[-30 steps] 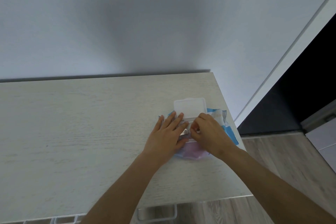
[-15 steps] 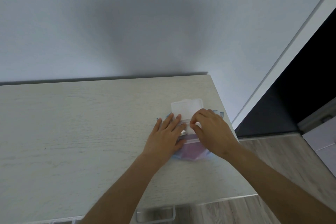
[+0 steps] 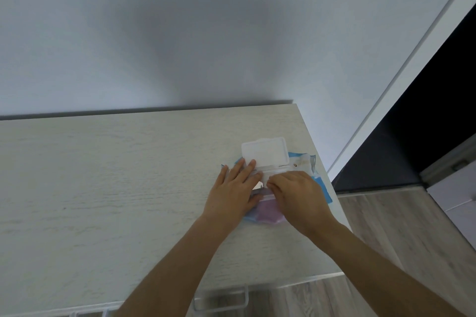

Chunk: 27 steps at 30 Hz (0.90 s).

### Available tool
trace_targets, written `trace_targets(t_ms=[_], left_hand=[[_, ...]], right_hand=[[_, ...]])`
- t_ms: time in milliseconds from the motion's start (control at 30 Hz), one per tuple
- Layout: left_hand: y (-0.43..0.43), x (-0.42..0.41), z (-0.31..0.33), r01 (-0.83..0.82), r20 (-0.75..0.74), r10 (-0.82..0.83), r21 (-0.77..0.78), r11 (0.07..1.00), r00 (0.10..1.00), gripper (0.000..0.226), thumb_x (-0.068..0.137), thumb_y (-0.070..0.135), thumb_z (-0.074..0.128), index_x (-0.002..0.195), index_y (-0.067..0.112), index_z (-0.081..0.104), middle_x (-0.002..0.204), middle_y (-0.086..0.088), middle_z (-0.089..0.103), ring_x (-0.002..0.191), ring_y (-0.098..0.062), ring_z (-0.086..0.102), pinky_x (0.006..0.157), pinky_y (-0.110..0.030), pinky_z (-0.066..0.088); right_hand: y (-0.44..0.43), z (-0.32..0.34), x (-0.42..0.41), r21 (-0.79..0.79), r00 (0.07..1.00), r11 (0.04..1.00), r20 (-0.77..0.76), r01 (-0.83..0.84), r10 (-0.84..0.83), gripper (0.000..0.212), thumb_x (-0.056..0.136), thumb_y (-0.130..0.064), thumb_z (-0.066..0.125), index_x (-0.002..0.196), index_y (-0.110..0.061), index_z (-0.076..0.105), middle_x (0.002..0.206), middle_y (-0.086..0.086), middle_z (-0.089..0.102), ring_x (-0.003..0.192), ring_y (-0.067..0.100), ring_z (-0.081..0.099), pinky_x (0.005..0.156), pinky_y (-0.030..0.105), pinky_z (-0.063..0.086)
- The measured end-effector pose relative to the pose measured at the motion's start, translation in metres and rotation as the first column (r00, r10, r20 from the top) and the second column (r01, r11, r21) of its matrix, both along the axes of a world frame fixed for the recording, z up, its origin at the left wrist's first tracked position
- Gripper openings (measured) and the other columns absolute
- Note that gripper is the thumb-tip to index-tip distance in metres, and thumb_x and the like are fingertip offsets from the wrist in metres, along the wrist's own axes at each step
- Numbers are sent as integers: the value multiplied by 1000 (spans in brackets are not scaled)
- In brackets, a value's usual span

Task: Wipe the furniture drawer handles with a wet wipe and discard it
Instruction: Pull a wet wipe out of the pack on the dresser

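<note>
A blue and purple wet wipe pack (image 3: 268, 213) lies near the right end of the pale wooden dresser top (image 3: 116, 188). Its white plastic lid (image 3: 265, 153) stands flipped open toward the wall. My left hand (image 3: 234, 193) lies flat on the pack's left half, fingers spread, pressing it down. My right hand (image 3: 296, 195) is over the opening, fingertips pinched at a white wipe (image 3: 265, 177) just below the lid. A metal drawer handle (image 3: 221, 301) shows under the front edge, blurred.
A grey wall (image 3: 206, 33) rises behind the dresser. To the right stands a white door frame (image 3: 412, 64) with a dark doorway (image 3: 425, 123). Wood-look floor (image 3: 386, 226) lies beside the dresser's right edge.
My right hand's fingertips have shifted slightly left and down onto the opening below the lid. The left hand stays flat on the pack. The view has shifted a little.
</note>
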<state>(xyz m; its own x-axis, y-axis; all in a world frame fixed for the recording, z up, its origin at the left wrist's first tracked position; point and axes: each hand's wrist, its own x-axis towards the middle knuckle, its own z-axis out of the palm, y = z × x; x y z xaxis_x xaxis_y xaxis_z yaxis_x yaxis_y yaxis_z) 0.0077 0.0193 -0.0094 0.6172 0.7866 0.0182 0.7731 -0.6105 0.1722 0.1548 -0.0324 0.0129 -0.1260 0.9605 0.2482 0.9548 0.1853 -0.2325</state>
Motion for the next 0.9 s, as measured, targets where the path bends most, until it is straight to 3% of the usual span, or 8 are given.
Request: trace_targets(t_ms=[67,133,233,367,467,533,733,900], left_hand=[[-1,3,2,6,-26,-7,-49,999,1000,51,95,45,35,136,18,46,152,-6,30,140,-24,24,113,-48,22],[0,2,-1,-20,-92,13,-72,997,996,57,98,43,35,148,20,19,158,1,3,145,-18,-3,115,-39,-3],[0,3,-4,-52,-104,46,-62,997,993,65,98,44,36,150,21,6,158,4,-2,144,-15,-9,113,-35,-9],[-1,0,0,-21,-124,11,-79,997,992,65,97,45,35,150,20,4,158,5,-6,143,-14,-12,115,-34,-8],[-2,-1,1,-19,-81,12,-89,996,997,61,98,41,34,149,21,9,158,4,-3,143,-14,-11,115,-34,-8],[-2,-1,0,-28,-78,21,-92,995,997,59,99,42,32,149,23,10,158,5,-3,143,-13,-10,115,-34,-8],[-2,0,-1,-18,-18,18,-43,999,1000,52,99,44,30,146,22,23,157,3,8,144,-15,-3,115,-35,-5],[-14,2,-8,-121,250,108,34,992,962,73,75,49,67,132,9,46,120,-13,61,110,-31,59,99,-44,38]], right_hand=[[-2,5,-2,68,997,996,-58,52,-48,34,50,-16,93,65,-12,64,61,3,67,51,19,65,51,35,57],[0,14,-5,81,982,989,-156,124,-110,14,76,-18,76,77,-10,65,74,6,70,65,22,67,62,38,59],[9,26,-6,-157,970,979,-186,131,-160,30,97,-35,48,117,-15,58,119,2,62,109,18,57,99,31,43],[5,33,-11,-278,987,960,-149,18,-61,42,96,-41,47,133,-21,46,137,-5,49,126,12,43,106,24,29],[-2,30,-11,-208,991,970,-79,-125,111,26,94,-22,57,118,-13,61,125,5,60,118,23,54,102,31,40],[-6,33,-10,-247,988,965,-141,-92,58,27,97,-20,51,120,-10,60,124,6,60,116,22,54,102,30,40],[5,72,-1,87,893,994,-450,61,-16,12,88,-13,65,92,-4,73,88,4,73,81,2,56,73,3,41],[7,100,16,49,931,994,-356,102,-78,24,93,-25,57,102,-7,70,97,5,71,75,8,54,72,-4,33]])
